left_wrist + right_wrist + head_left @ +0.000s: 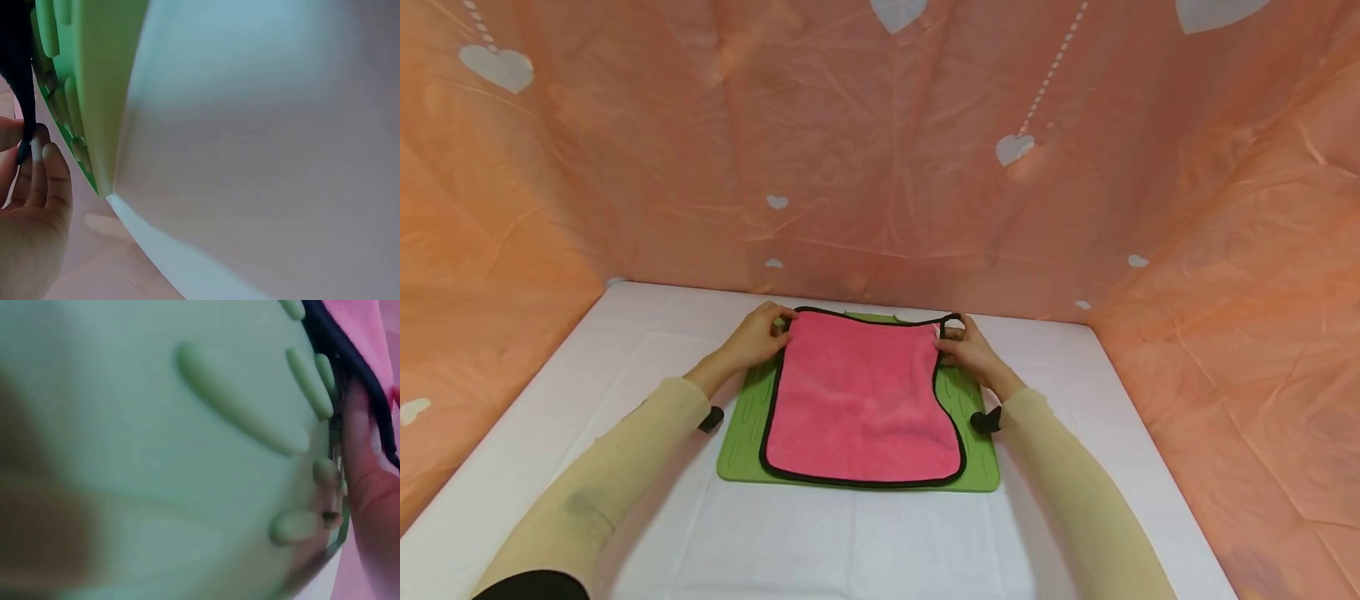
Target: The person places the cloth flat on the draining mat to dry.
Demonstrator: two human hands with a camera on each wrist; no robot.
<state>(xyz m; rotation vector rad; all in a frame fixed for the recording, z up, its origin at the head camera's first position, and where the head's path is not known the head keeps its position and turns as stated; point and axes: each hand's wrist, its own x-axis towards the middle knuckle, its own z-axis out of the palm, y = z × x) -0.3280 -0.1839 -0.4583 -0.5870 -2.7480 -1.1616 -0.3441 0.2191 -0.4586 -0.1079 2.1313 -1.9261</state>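
A pink cloth [857,400] with black edging lies spread over a green mat [741,454] that has raised oblong ridges. My left hand [758,335] pinches the cloth's far left corner; in the left wrist view, thumb and fingers of that hand [40,194] close on the black edging. At the far right corner my right hand [972,346] grips the cloth near a small black loop [952,317]. In the right wrist view, fingers of the right hand [369,481] reach behind the black edge [356,356]. The cloth's right side curves inward and is slightly wrinkled.
The mat rests on a white-covered table [850,542]. An orange sheet with white hearts [880,167] hangs behind the table and along both sides. Black straps [987,420] show at the wrists.
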